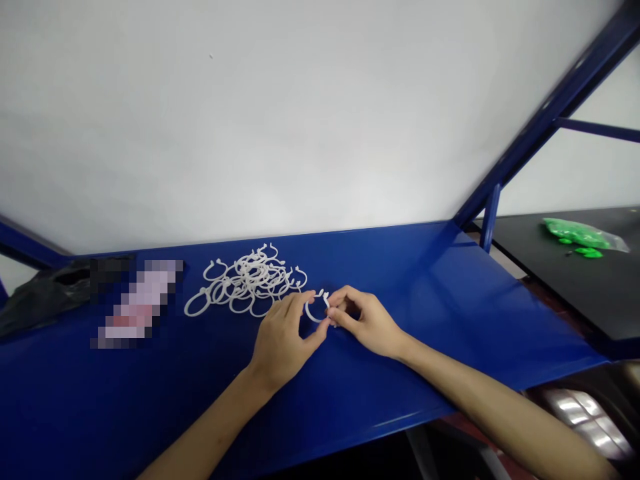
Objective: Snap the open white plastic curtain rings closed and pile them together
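A white plastic ring with a small gap and clasp ends at its top is held between my two hands above the blue shelf. My left hand grips its left side, thumb below and fingers above. On the ring's right side, my right hand pinches near the clasp end with thumb and forefinger. Just left of my hands lies a loose pile of similar white rings, some with their ends apart. My fingers hide part of the held ring.
The blue metal shelf meets a white wall at the back. A black plastic bag and a pixelated item lie on the left. At far right, a black table carries a clear bag of green pieces. A blue post stands between.
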The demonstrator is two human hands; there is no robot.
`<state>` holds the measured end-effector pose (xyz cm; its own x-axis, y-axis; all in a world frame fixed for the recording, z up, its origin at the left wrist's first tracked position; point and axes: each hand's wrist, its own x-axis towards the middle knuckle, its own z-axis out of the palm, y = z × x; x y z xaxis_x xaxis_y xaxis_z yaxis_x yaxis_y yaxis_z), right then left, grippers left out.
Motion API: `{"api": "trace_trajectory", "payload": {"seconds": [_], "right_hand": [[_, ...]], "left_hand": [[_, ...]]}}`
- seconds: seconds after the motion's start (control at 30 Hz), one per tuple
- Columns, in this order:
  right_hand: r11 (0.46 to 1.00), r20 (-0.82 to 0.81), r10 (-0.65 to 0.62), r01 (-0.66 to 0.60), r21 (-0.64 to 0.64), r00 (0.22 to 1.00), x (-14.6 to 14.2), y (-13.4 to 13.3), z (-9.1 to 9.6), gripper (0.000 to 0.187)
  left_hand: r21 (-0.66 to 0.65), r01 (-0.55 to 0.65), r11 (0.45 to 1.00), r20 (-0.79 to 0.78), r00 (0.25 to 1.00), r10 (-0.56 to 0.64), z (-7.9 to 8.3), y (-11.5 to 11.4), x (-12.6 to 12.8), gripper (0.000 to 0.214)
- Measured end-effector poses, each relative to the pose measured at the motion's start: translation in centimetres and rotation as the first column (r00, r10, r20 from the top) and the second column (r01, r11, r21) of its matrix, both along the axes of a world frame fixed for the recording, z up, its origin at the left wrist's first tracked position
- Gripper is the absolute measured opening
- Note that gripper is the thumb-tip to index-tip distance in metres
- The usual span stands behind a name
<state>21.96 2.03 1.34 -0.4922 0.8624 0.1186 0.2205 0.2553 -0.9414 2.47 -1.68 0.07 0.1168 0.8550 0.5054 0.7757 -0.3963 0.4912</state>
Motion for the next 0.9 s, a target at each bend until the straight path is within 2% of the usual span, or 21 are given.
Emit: {"api": "trace_trajectory", "payload": {"seconds": [0.1, 0.2, 0.33, 0.43, 0.6, 0.8, 0.9], "right_hand": [[0.998, -0.057, -0.024, 0.020, -0.056, 0.998, -0.1, 0.0, -0.4, 0.026], [0.996, -0.132, -0.054, 0.043, -0.082, 0.990, 0.0, 0.0, -0.5, 0.029], [0.997, -0.141, -0.055, 0.046, -0.070, 0.988, 0.1, 0.1, -0.2, 0.031], [0.999, -0.125, -0.035, 0.030, -0.041, 0.991, 0.1, 0.0, -0.2, 0.027], [0.999, -0.077, 0.021, -0.018, 0.030, 0.997, 0.3, -0.2, -0.1, 0.022], [0.957, 0.022, 0.093, -0.095, 0.273, 0.995, 0.8, -0.7, 0.5, 0.021], [0.935, 0.052, 0.072, -0.086, 0.345, 0.996, 0.5, -0.6, 0.6, 0.019]], "left_hand": [[-0.040, 0.005, 0.999, 0.045, 0.999, -0.003, 0.1, -0.1, 0.2, 0.026], [-0.163, 0.049, 0.985, 0.185, 0.982, -0.018, 0.6, 0.0, 0.1, 0.020], [-0.355, 0.122, 0.927, 0.379, 0.925, 0.023, 1.0, 0.3, -0.3, 0.022], [-0.415, 0.171, 0.894, 0.458, 0.888, 0.043, 0.9, 0.4, -0.5, 0.022], [-0.385, 0.200, 0.901, 0.454, 0.891, -0.004, 0.8, -0.1, -0.6, 0.020], [-0.242, 0.224, 0.944, 0.346, 0.929, -0.132, 1.2, -0.4, -0.3, 0.016], [-0.167, 0.226, 0.960, 0.253, 0.950, -0.180, 1.4, 0.1, -0.6, 0.016]]}}
